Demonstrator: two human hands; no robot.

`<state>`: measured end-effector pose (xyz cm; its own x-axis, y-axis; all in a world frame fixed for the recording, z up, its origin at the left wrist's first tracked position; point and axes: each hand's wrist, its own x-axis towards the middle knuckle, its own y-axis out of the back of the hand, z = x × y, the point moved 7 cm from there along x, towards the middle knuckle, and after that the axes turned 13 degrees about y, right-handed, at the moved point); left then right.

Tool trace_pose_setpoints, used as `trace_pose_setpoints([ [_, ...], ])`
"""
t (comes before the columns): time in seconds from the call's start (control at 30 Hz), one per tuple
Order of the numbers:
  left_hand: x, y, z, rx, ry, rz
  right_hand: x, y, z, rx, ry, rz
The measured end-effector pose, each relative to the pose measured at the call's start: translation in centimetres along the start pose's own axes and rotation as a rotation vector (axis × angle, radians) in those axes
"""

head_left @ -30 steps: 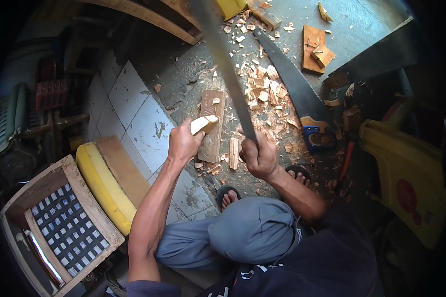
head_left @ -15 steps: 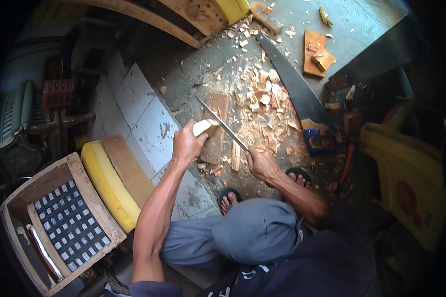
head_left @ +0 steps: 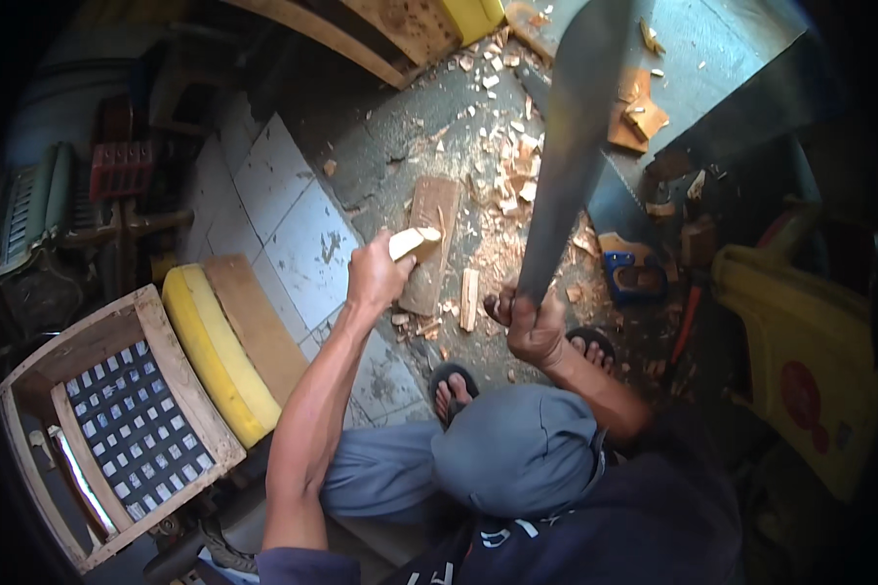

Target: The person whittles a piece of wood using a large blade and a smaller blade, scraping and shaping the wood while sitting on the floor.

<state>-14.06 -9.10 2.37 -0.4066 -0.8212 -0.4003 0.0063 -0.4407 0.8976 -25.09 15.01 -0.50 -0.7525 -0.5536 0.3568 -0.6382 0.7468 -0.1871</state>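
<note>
The left hand (head_left: 376, 276) has its grip clamped on one small piece of pale wood (head_left: 412, 242), short and chunky, freshly cut to a light cream colour, with one end sticking out past the fingers. That end rests on a single flat wooden block (head_left: 431, 244), brown and worn, lying on the floor (head_left: 380, 156) just ahead of the person's feet. The right hand (head_left: 534, 327) is closed tight around the handle of one long, broad dark blade (head_left: 576, 146), raised so that it stands up over the block and blurs toward the top of the view.

One narrow pale stick (head_left: 469, 298) lies beside the block. Wood chips (head_left: 502, 156), too many to count, are scattered over the floor beyond it. Two sandalled feet show below the hands. To the left stand one yellow cushion (head_left: 210, 356) and one wooden frame with a chequered panel (head_left: 117, 429); a blue tool (head_left: 638, 278) lies to the right.
</note>
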Motion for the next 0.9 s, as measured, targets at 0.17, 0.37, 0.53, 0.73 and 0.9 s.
trace_pose_setpoints([
  [0.17,0.6,0.5,0.9,0.001,-0.031,0.026,-3.1,-0.4,8.7,-0.572,-0.255,-0.632],
  [0.37,-0.8,-0.5,-0.5,-0.023,0.037,0.012,1.9,0.6,-2.8,-0.095,-0.058,-0.177],
  [0.53,0.2,-0.4,0.3,-0.055,0.075,-0.009,-5.7,0.0,9.1,-0.602,-0.411,-0.73],
  [0.73,-0.3,0.0,-0.9,-0.038,0.054,0.022,3.1,-0.7,-2.4,-0.218,0.048,-0.175],
  [0.9,-0.8,-0.4,-0.4,-0.044,0.037,0.021,-5.9,-0.2,7.0,-0.474,-0.397,-0.581],
])
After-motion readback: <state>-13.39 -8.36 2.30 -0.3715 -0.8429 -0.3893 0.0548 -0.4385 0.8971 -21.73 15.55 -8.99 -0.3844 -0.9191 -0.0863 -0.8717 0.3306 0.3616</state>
